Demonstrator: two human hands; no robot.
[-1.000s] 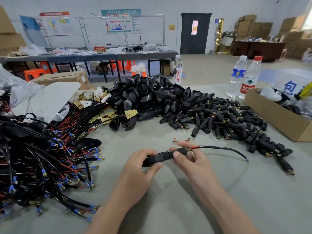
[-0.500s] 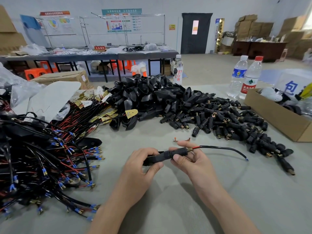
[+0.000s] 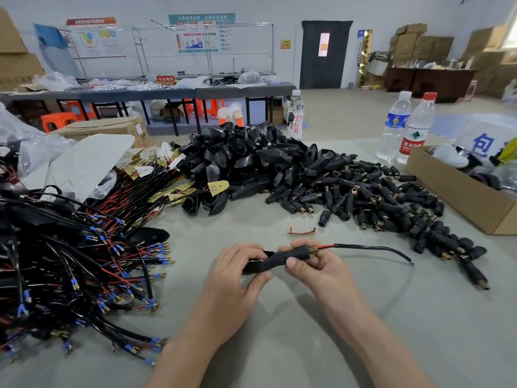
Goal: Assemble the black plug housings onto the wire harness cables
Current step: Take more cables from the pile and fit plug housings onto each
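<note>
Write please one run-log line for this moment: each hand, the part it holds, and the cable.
left hand: holds black housing | right hand: grips plug barrel | cable: trails right over table | step: joining

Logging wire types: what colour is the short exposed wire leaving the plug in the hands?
Red, between the brass tip and the black cable; head view.

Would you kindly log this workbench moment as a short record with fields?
left hand: grips the wide end of the black housing
right hand: pinches the plug at the housing's narrow end
cable: exits the plug rightward, its blue-tipped end resting on the table
left of hands: wire harness pile
behind hands: housing pile, plug pile
far right: cardboard box, two water bottles
</note>
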